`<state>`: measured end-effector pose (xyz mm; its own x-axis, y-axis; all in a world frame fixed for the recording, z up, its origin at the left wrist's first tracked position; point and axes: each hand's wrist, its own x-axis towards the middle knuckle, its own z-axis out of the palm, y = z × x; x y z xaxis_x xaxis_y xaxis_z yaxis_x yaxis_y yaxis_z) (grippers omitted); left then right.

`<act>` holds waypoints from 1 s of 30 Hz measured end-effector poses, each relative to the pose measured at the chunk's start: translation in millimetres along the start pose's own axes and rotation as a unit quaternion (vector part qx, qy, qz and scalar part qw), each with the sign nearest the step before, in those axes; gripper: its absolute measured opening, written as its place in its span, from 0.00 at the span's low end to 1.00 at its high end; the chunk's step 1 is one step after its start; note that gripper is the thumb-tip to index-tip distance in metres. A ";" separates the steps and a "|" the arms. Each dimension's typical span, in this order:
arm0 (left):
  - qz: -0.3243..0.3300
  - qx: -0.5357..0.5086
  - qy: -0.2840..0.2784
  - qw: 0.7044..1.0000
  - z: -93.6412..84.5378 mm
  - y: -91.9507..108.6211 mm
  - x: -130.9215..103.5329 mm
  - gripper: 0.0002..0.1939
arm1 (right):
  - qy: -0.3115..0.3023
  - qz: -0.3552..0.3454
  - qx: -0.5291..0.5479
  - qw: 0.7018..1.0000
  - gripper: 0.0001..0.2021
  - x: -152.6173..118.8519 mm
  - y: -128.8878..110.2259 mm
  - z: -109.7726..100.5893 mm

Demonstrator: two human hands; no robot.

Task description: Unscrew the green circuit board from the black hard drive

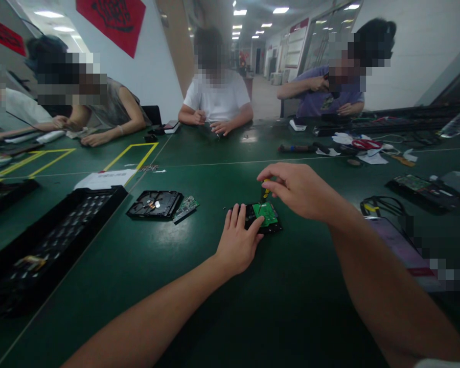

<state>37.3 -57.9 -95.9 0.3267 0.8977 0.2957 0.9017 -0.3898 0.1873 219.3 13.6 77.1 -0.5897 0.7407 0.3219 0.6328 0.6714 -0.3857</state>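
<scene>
A black hard drive with a green circuit board [267, 214] lies flat on the green table [168, 271], in front of me. My left hand [239, 237] rests on its left part with the fingers spread, the fingertips pressing on the drive and board. Above the board, my right hand [301, 189] pinches the handle of a small yellow and black screwdriver [266, 192]. The screwdriver stands nearly upright, its tip down at the board. To the left lie another black drive [155, 205] and a loose green circuit board [187, 208].
A long black tray [53, 250] stands at the left. At the right are a phone [404, 250], black cables [381, 204] and another drive [421, 191]. Several people sit across the table; a black tool [297, 148] lies toward the back.
</scene>
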 end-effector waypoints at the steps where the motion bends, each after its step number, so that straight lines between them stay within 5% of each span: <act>1: 0.000 0.000 0.000 1.000 0.0 -0.1 0.0 0.25 | 0.005 0.012 -0.001 1.000 0.09 -0.1 -1.0 -0.2; 16: 0.002 0.002 0.001 1.000 1.3 -0.8 0.5 0.25 | -0.008 -0.025 -0.009 1.000 0.11 0.9 -1.7 3.3; 30: -0.003 -0.004 -0.002 1.000 -0.6 0.2 0.8 0.25 | -0.011 0.015 0.002 1.000 0.09 -0.9 -3.7 3.0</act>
<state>37.6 -57.4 -95.1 0.3232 0.9003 0.2915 0.9011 -0.3869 0.1959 216.0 10.4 75.7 -0.5824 0.7591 0.2908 0.6476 0.6495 -0.3984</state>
